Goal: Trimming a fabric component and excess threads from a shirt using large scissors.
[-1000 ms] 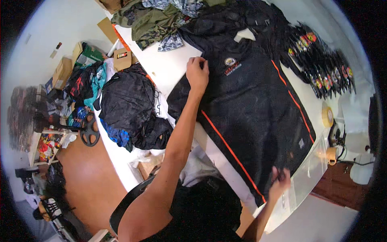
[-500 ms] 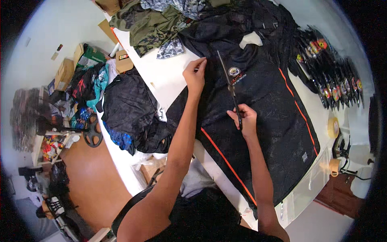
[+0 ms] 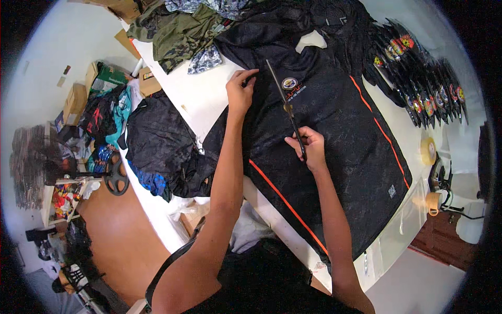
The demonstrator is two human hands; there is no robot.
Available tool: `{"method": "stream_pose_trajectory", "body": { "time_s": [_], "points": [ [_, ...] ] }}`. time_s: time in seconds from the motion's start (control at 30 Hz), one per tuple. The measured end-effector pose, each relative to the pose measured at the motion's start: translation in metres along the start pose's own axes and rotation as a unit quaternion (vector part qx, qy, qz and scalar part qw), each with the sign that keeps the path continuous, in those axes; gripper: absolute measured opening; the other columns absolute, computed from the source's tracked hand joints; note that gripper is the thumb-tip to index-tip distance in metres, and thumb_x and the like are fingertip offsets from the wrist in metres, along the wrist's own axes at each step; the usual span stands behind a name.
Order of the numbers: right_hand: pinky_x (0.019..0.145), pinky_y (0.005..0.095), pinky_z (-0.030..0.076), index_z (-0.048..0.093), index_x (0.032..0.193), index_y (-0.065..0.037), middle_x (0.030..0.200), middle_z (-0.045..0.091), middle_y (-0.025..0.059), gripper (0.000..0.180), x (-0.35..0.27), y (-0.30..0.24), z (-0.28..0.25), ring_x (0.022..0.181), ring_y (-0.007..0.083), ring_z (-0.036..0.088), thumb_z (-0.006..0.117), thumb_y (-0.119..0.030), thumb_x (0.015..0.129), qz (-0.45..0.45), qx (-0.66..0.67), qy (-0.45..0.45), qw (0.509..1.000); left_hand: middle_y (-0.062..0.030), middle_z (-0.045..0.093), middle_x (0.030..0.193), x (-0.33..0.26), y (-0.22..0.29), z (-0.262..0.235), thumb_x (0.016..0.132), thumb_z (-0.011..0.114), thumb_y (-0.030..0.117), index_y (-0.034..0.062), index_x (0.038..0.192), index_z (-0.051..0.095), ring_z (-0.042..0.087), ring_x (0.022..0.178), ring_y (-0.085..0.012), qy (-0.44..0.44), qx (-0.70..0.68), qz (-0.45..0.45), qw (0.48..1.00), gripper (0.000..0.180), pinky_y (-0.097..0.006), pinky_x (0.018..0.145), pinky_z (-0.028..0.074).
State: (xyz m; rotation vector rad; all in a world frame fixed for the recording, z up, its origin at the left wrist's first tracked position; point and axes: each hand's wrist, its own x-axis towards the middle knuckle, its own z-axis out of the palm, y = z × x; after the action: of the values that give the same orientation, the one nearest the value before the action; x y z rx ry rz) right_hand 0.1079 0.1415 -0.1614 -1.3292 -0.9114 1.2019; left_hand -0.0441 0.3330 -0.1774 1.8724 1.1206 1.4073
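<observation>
**Operator:** Scissors (image 3: 286, 107) lie along the black shirt (image 3: 334, 136), which is spread flat across the white table (image 3: 206, 102). My right hand (image 3: 309, 148) is closed around the handles, with the long blades pointing away from me toward the collar, just beside the round chest badge (image 3: 289, 83).

**Observer:** And your left?

**Operator:** My left hand (image 3: 240, 91) pinches the shirt at its left shoulder edge, fingers curled onto the fabric. Whether the blades are parted, I cannot tell.

**Observer:** What crowds the table?

**Operator:** A heap of camouflage clothing (image 3: 183, 29) sits at the far left corner, near the shirt's collar. Another black garment (image 3: 308, 18) lies under and beyond the collar. Along the right edge, a row of dark packets with bright prints (image 3: 418, 73) is fanned out, close to the shirt's sleeve. A roll of yellow tape (image 3: 428, 150) rests near the right edge, apart from the hem.

**Observer:** Anything off the table?

**Operator:** A dark bundle of fabric (image 3: 157, 146) hangs beside the table's left edge, near my left elbow. Cardboard boxes (image 3: 78, 97) and loose clothes sit on the floor further left.
</observation>
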Motion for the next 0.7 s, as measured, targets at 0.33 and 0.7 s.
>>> {"method": "stream_pose_trajectory", "body": {
  "time_s": [0.33,0.7],
  "points": [
    [0.032,0.0184,0.029,0.055,0.077,-0.005,0.049,0.048,-0.0029,0.018,0.001,-0.001,0.002,0.036,0.0029,0.040,0.073,-0.002,0.074,-0.019,-0.008,0.011,1.000,-0.0075,0.065,0.070,0.005,-0.009,0.001,0.081,0.067,0.013,-0.0034,0.086,0.068,0.057,0.063,-0.0110,0.129,-0.148,-0.107,0.975,0.017,-0.025,0.062,0.045],
    [0.032,0.0189,0.029,0.056,0.075,-0.005,0.050,0.049,-0.0032,0.019,0.005,-0.005,0.006,0.036,0.0033,0.041,0.075,-0.006,0.073,0.020,-0.055,-0.013,0.998,-0.0048,0.061,0.079,0.008,-0.010,-0.008,0.090,0.058,0.016,-0.0040,0.092,0.062,0.052,0.064,-0.0079,0.148,-0.324,-0.212,0.910,0.020,-0.020,0.056,0.040]
  ]
}}
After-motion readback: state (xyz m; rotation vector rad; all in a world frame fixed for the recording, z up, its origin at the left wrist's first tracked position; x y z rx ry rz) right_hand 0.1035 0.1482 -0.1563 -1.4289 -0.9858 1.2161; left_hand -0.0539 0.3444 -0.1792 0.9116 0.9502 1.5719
